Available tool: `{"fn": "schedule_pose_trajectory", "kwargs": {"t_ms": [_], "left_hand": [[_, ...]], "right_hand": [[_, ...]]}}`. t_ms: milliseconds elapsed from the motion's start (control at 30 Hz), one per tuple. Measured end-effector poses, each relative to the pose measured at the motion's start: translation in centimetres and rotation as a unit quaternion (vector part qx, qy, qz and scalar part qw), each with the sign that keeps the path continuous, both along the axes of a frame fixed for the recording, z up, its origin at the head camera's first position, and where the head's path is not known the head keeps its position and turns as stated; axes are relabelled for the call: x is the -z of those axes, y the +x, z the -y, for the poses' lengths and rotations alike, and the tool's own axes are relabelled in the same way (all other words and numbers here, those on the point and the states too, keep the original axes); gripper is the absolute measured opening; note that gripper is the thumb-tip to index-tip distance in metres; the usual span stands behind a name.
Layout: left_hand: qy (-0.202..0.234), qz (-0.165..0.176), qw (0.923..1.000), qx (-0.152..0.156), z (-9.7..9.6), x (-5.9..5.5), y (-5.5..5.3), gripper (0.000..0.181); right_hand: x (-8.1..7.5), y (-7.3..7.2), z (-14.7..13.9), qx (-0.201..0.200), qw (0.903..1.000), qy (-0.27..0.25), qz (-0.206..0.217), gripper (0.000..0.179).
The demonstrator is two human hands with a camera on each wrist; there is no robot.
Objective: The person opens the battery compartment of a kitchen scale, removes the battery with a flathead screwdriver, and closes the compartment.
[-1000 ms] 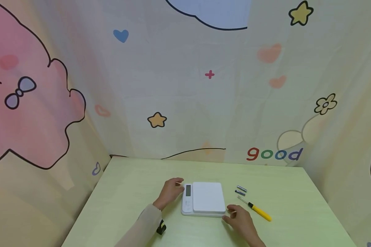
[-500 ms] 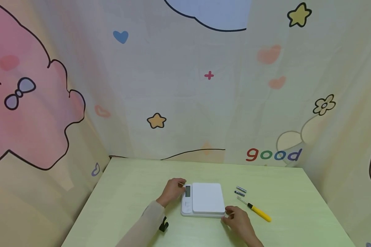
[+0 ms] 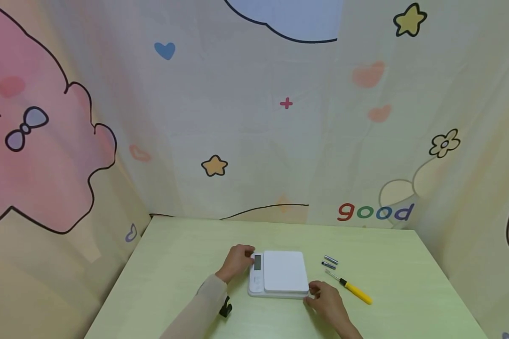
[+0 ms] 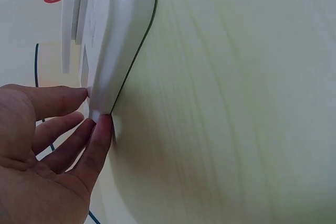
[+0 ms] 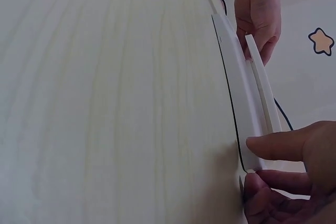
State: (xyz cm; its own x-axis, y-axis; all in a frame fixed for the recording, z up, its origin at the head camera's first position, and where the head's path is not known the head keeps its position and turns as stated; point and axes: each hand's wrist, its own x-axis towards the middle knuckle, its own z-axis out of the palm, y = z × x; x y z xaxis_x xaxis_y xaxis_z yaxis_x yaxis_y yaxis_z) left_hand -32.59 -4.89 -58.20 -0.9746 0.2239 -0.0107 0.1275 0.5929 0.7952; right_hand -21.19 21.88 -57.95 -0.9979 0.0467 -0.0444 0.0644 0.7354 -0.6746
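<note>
A white kitchen scale with a small grey display lies flat on the table. My left hand pinches its far left corner; in the left wrist view the thumb is on the upper edge of the scale and fingertips are at its lower edge. At the near right corner, my right hand grips the scale between thumb and fingers. The right wrist view has that thumb against the side of the base, with the other fingers round the corner.
Two small batteries, an upper battery and a lower battery, lie right of the scale. Beside them is a screwdriver with a yellow handle. A black strap piece shows by the left sleeve. A printed curtain hangs behind the table.
My left hand has come slightly right onto the scale's far left corner. The right hand's fingers have closed in on the near right corner. The scale has stayed in place.
</note>
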Motion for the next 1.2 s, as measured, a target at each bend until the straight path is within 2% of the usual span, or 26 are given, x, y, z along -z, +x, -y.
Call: {"fn": "schedule_pose_trajectory", "kwargs": {"t_ms": [467, 633, 867, 1200], "left_hand": [[-0.014, -0.020, 0.9996, 0.009, 0.2, 0.1, 0.2, 0.030], [-0.024, -0.028, 0.9993, 0.012, 0.3, 0.4, 0.5, 0.029], [-0.022, -0.028, 0.9992, 0.020, 0.5, 0.3, 0.9, 0.030], [-0.031, -0.040, 0.9983, 0.030, 1.2, 0.3, 1.9, 0.032]], "right_hand": [[0.1, -0.3, 0.0, -0.007, 0.9997, 0.018, -0.017, 0.033], [-0.2, -0.2, -0.2, -0.016, 0.9992, 0.017, -0.032, 0.032], [0.2, -0.5, -0.4, -0.019, 0.9979, 0.016, -0.059, 0.032], [0.1, -1.3, -0.5, -0.010, 0.9991, 0.024, -0.032, 0.038]]}}
